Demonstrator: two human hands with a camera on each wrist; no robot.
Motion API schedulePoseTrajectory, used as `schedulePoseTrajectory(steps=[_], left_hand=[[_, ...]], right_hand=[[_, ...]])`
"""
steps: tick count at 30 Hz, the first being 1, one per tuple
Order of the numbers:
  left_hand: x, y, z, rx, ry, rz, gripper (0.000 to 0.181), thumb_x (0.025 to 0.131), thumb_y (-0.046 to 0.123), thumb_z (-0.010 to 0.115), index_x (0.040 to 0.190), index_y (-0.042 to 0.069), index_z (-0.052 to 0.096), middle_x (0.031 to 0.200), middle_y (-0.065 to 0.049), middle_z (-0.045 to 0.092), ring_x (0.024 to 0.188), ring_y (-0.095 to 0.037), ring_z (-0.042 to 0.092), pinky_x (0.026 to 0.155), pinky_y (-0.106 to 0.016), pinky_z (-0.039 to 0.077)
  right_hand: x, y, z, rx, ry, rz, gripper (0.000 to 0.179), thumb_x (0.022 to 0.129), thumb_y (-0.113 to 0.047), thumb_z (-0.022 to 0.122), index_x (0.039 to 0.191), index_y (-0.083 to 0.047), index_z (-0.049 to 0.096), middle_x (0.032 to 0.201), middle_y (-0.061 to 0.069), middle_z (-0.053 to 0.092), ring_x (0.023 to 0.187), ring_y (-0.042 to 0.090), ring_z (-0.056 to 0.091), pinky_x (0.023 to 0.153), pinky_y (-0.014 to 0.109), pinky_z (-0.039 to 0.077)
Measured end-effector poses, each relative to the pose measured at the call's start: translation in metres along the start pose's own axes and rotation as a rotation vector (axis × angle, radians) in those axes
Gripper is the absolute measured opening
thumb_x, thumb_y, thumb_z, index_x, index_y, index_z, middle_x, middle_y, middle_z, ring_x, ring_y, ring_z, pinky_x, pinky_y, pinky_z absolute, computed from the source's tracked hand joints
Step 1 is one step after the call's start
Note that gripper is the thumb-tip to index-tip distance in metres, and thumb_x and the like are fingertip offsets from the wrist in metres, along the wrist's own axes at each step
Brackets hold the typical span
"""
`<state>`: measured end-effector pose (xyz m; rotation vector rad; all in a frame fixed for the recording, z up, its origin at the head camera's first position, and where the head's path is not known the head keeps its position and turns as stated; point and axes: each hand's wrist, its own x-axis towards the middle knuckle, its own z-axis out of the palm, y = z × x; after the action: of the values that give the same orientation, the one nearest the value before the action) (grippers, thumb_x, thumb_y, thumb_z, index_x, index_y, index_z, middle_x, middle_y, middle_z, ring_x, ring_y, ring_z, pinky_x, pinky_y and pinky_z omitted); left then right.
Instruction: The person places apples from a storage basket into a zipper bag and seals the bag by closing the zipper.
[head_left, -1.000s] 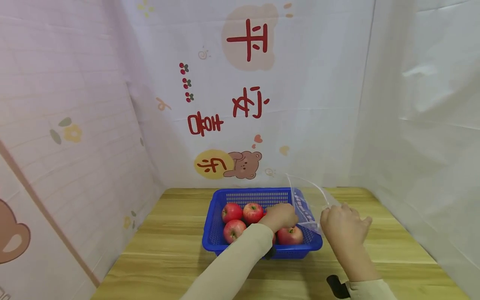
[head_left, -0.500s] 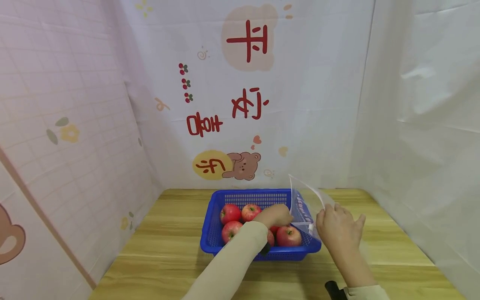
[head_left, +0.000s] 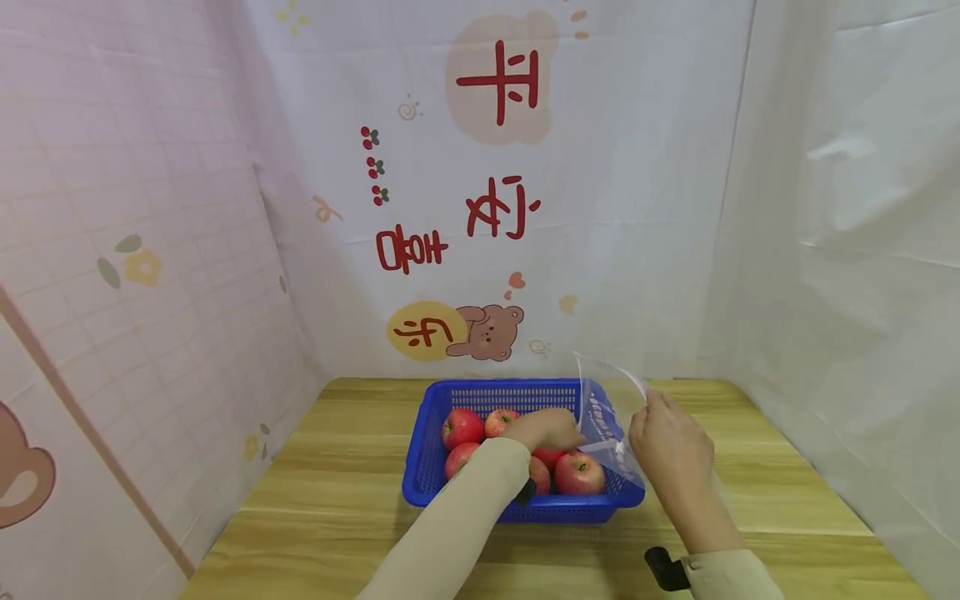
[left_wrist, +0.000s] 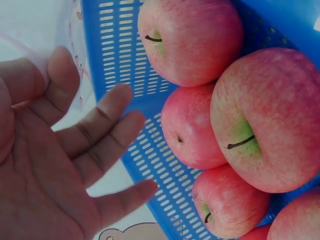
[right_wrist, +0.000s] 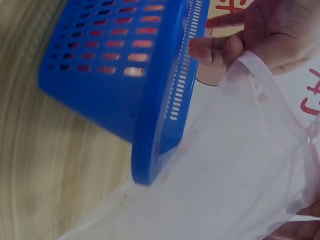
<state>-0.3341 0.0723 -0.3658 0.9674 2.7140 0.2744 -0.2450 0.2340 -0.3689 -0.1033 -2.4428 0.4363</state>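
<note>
A clear plastic bag (head_left: pixel 603 417) with blue print and a pale band along its mouth is held spread over the right end of a blue basket (head_left: pixel 480 500). My left hand (head_left: pixel 546 427) pinches one side of its mouth between thumb and forefinger. In the left wrist view the other fingers (left_wrist: pixel 107 130) are spread. My right hand (head_left: pixel 672 442) pinches the opposite side; only a bit of its fingers (right_wrist: pixel 300 227) shows low in the right wrist view. Several red apples (head_left: pixel 579 473) lie in the basket, some hidden behind the left forearm. No apple is visible in the bag.
The basket stands on a wood-grain table (head_left: pixel 322 500). White printed cloth sheets (head_left: pixel 630 208) hang behind and at both sides. A black strap piece (head_left: pixel 666 568) sits by the right sleeve.
Both hands have shifted slightly left with the bag. My right hand's thumb stuck out to the side before and is now out of sight. More red apple shows beneath my left hand.
</note>
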Motion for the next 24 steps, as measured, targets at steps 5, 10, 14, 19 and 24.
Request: schedulePoseTrajectory(steps=[5,10,14,19,24], left_hand=[[-0.006,-0.001,-0.004,-0.003,-0.016,0.011,0.029,0.099,0.025,0.056,0.087,0.008,0.076,0.091,0.002,0.070,0.092,-0.010,0.061,0.089,-0.022,0.045],[-0.010,-0.007,-0.004,-0.054,0.005,-0.045,0.029,0.098,0.024,0.054,0.083,0.008,0.073,0.088,0.001,0.068,0.087,-0.011,0.059,0.084,-0.023,0.045],[-0.011,-0.015,-0.004,-0.136,0.054,-0.083,0.028,0.096,0.023,0.054,0.075,0.008,0.064,0.079,0.001,0.058,0.076,-0.015,0.052,0.073,-0.027,0.042],[-0.010,-0.022,-0.002,-0.164,0.113,-0.052,0.031,0.094,0.022,0.058,0.067,0.007,0.061,0.070,0.001,0.053,0.068,-0.014,0.049,0.066,-0.025,0.040],[-0.010,-0.026,0.001,-0.192,0.141,-0.091,0.027,0.094,0.030,0.062,0.090,0.007,0.074,0.084,0.000,0.065,0.075,-0.014,0.055,0.073,-0.026,0.047]], right_hand=[[0.004,-0.004,0.002,0.001,-0.091,0.070,0.042,0.097,-0.017,0.045,0.131,0.001,0.061,0.129,0.029,0.058,0.096,0.059,0.059,0.066,0.067,0.049],[0.003,-0.006,0.008,0.010,0.106,0.026,0.033,0.093,-0.011,0.049,0.117,0.001,0.069,0.121,0.030,0.062,0.089,0.059,0.061,0.067,0.066,0.048],[0.005,-0.009,0.013,0.003,0.326,-0.066,0.025,0.085,-0.005,0.057,0.103,0.006,0.070,0.113,0.029,0.065,0.078,0.056,0.062,0.069,0.065,0.043],[0.008,-0.013,0.019,0.052,0.342,-0.106,0.027,0.083,-0.004,0.058,0.105,0.007,0.069,0.110,0.030,0.065,0.083,0.053,0.062,0.068,0.066,0.045],[0.007,-0.015,0.019,0.070,0.311,-0.052,0.027,0.086,-0.005,0.055,0.107,0.008,0.067,0.115,0.029,0.064,0.082,0.056,0.062,0.057,0.068,0.047]])
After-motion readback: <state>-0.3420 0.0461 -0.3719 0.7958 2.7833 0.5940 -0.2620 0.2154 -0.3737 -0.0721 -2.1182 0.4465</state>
